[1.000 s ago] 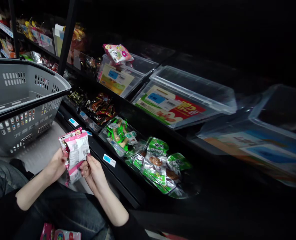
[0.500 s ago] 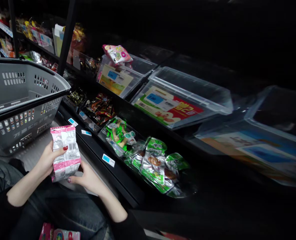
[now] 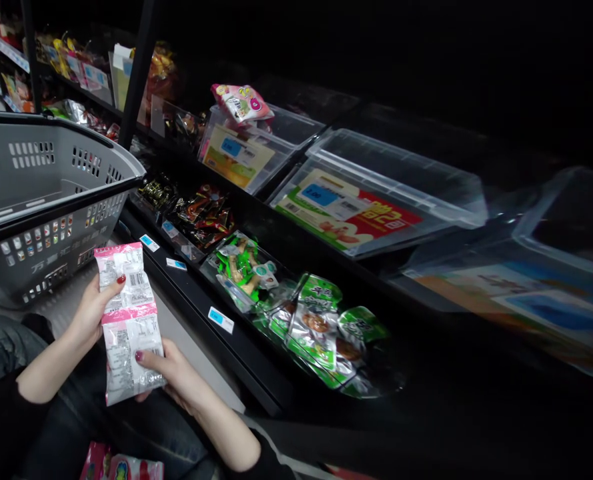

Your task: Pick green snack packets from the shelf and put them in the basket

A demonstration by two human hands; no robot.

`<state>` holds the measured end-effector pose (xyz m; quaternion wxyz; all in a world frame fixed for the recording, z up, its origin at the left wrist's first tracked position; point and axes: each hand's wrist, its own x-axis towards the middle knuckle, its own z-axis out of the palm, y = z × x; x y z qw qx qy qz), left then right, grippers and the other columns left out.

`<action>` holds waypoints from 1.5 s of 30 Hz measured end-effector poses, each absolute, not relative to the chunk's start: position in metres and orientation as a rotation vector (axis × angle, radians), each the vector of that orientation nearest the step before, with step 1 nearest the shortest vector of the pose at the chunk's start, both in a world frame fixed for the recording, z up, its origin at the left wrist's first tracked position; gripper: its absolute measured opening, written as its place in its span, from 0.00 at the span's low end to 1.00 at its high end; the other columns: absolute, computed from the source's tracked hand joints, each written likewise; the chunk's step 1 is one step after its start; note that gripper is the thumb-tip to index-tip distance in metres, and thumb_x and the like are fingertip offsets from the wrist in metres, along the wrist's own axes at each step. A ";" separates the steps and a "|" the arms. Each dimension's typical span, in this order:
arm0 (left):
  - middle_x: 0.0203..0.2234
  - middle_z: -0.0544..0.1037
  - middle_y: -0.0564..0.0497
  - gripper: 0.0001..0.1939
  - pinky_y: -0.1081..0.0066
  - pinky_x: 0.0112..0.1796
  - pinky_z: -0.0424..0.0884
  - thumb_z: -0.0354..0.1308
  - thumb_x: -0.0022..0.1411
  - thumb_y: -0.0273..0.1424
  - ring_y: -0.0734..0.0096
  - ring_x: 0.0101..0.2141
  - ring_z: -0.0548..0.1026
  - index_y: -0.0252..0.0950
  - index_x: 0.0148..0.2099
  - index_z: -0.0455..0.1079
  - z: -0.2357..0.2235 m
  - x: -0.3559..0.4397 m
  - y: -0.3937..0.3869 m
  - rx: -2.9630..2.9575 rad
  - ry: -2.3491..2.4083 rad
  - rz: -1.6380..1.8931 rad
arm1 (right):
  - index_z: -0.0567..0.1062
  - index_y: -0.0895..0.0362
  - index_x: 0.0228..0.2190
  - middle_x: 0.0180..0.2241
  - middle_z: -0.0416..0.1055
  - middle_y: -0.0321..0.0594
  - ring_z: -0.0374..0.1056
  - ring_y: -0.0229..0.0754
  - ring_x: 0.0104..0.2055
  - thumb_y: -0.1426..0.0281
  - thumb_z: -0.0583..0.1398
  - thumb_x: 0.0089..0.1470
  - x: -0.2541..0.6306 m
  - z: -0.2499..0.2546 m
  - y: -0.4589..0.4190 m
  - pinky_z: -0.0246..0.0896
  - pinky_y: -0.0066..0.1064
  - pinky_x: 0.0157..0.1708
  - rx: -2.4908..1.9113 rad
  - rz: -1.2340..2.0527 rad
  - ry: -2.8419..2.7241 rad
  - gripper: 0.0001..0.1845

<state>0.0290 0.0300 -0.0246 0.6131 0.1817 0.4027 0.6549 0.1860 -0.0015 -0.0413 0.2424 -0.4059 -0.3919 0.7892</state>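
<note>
Two joined pink and white snack packets (image 3: pixel 127 320) hang unfolded in front of my lap, printed backs toward me. My left hand (image 3: pixel 92 308) grips the upper packet, thumb across its face. My right hand (image 3: pixel 169 371) holds the lower packet from beneath, thumb on its front. Both hands are closed on the packets. More pink packets (image 3: pixel 119 467) lie on my lap at the bottom edge.
A grey plastic shopping basket (image 3: pixel 51 193) stands at the left. Black shelves hold green snack packs (image 3: pixel 316 323), dark red packs (image 3: pixel 203 210) and clear bins (image 3: pixel 376 193), one topped with a pink packet (image 3: pixel 241 101). Blue price tags (image 3: pixel 220 319) line the lower shelf edge.
The folded packets have been turned round and opened out into a hanging strip. My right hand dropped to the lower packet while my left stayed on the upper one.
</note>
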 end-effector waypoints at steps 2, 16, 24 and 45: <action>0.26 0.79 0.50 0.16 0.72 0.27 0.73 0.65 0.46 0.28 0.68 0.24 0.77 0.33 0.39 0.69 -0.026 0.029 0.030 0.428 0.935 1.500 | 0.73 0.63 0.38 0.28 0.76 0.43 0.70 0.41 0.22 0.62 0.68 0.35 0.185 -0.042 -0.002 0.65 0.29 0.17 -1.106 2.177 -1.064 0.27; 0.30 0.80 0.49 0.17 0.70 0.31 0.75 0.67 0.41 0.24 0.64 0.30 0.78 0.32 0.38 0.73 -0.017 0.014 0.031 0.438 0.889 1.649 | 0.75 0.58 0.29 0.26 0.75 0.35 0.70 0.38 0.27 0.72 0.71 0.28 0.228 -0.036 0.042 0.65 0.29 0.28 -1.199 1.686 -0.986 0.19; 0.31 0.77 0.55 0.29 0.70 0.27 0.76 0.69 0.38 0.24 0.68 0.29 0.76 0.39 0.45 0.66 -0.031 0.025 0.031 0.503 0.960 1.638 | 0.72 0.55 0.35 0.32 0.75 0.37 0.71 0.41 0.31 0.63 0.65 0.40 0.247 -0.044 0.062 0.67 0.30 0.29 -1.115 1.406 -0.900 0.18; 0.28 0.82 0.44 0.19 0.61 0.33 0.74 0.70 0.35 0.31 0.53 0.31 0.78 0.30 0.33 0.75 -0.042 0.018 0.035 0.819 1.259 1.242 | 0.71 0.54 0.34 0.31 0.74 0.35 0.69 0.41 0.30 0.67 0.70 0.31 0.264 -0.037 0.064 0.65 0.33 0.33 -1.133 1.289 -1.156 0.23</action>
